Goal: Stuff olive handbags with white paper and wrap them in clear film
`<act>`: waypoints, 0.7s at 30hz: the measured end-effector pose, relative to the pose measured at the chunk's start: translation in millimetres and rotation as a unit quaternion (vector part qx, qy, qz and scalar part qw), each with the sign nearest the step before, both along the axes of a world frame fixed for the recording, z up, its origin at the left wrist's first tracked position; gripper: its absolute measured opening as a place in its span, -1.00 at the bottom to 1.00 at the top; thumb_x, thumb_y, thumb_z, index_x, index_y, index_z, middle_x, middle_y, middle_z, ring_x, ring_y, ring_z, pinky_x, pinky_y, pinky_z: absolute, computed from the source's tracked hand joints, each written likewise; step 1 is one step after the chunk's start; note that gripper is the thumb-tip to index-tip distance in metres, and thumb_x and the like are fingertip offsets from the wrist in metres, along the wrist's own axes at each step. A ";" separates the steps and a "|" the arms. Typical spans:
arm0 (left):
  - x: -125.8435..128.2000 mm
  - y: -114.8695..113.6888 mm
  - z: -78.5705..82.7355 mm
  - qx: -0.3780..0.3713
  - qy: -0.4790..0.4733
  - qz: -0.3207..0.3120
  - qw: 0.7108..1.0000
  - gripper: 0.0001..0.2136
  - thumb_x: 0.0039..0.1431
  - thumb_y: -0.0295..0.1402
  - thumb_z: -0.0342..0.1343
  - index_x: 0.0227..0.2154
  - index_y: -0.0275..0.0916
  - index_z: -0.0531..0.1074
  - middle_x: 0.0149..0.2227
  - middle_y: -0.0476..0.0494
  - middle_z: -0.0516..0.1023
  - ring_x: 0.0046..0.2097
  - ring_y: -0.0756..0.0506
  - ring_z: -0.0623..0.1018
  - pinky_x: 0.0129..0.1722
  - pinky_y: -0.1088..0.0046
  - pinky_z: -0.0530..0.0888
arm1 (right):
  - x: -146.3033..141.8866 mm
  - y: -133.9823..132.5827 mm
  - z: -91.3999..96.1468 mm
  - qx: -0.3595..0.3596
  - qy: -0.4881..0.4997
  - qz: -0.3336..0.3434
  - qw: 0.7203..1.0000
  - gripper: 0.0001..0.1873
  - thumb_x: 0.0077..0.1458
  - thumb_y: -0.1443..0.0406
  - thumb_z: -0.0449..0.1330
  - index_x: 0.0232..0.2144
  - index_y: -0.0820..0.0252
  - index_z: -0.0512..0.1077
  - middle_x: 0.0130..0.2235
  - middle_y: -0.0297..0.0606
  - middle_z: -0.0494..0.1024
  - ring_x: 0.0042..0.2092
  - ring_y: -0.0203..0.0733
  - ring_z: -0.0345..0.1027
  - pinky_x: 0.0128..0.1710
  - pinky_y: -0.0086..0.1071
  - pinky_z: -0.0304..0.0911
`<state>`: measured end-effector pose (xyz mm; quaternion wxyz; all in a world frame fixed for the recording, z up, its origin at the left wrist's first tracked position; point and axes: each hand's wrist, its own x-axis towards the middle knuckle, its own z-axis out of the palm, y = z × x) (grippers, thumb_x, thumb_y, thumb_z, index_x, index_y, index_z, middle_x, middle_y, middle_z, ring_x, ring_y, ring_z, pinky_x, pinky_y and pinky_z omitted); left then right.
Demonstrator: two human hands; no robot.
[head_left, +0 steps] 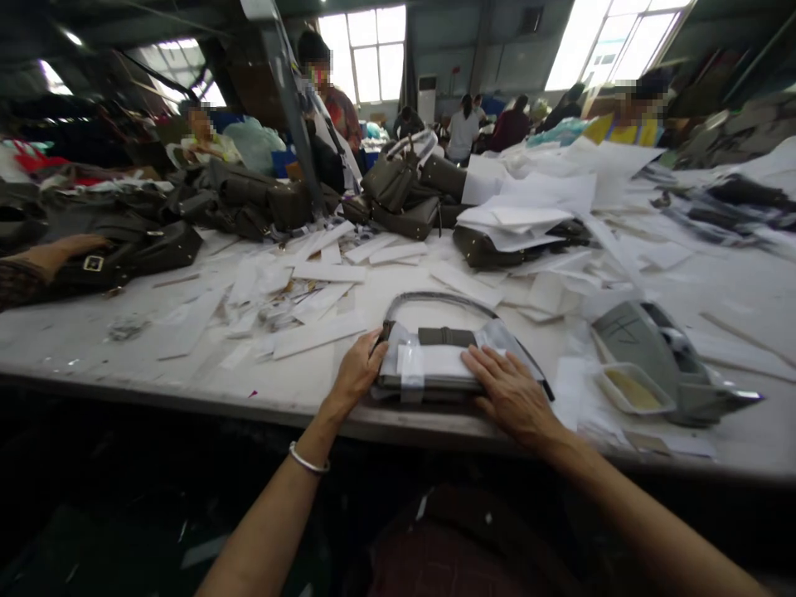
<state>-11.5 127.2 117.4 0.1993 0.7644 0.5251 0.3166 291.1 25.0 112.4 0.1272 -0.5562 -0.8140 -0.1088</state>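
Observation:
A dark olive handbag (391, 383) lies at the front edge of the table, partly covered in white paper and clear film. Its wrapped handle (435, 296) arches behind it toward the far side. My left hand (361, 365) is closed around the bag's left end, thumb on the near side. On the bag's right part my right hand (507, 388) rests flat with its fingers stretched out over the white paper (444, 362). A strip of clear tape or film (411, 373) runs down the front, left of the middle.
To the right stand a grey tape dispenser (647, 348) and a small tray (633, 390) with yellowish content. Paper strips (329, 272) litter the white table (249, 373). More dark bags (404, 191) are heaped behind. At the left a co-worker's hand (68, 249) touches another bag.

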 end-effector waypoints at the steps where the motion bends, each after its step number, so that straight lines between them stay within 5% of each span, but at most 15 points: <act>1: -5.2 -2.3 -4.1 0.007 -0.003 0.010 1.000 -0.59 0.34 -0.18 -0.07 0.12 -0.29 0.34 0.17 -0.29 0.42 0.22 -0.19 0.38 0.25 0.17 0.30 | 0.8 2.0 1.6 -0.008 0.002 -0.003 1.000 -0.32 0.18 0.28 0.17 0.31 0.15 0.09 0.32 -0.15 0.20 0.33 0.09 0.03 0.29 0.05 -0.05; 8: -33.6 -21.5 -32.6 0.124 -0.009 0.103 0.987 -0.60 0.38 -0.11 -0.12 0.02 -0.31 0.40 -0.01 -0.27 0.53 0.04 -0.19 0.50 0.09 0.21 0.42 | 0.7 13.4 3.2 -0.009 0.028 -0.028 0.999 -0.32 0.24 0.14 0.14 0.32 0.20 0.09 0.31 -0.02 0.21 0.31 0.17 0.04 0.25 0.11 -0.02; 21: -30.4 -25.6 -33.7 0.156 -0.017 0.111 0.981 -0.68 0.39 -0.20 -0.11 -0.07 -0.32 0.44 -0.09 -0.25 0.55 -0.02 -0.16 0.52 0.03 0.30 0.43 | 0.7 15.8 3.6 0.009 -0.009 -0.032 0.999 -0.36 0.26 0.11 0.12 0.29 0.24 0.13 0.28 0.01 0.25 0.28 0.17 0.11 0.23 0.08 0.01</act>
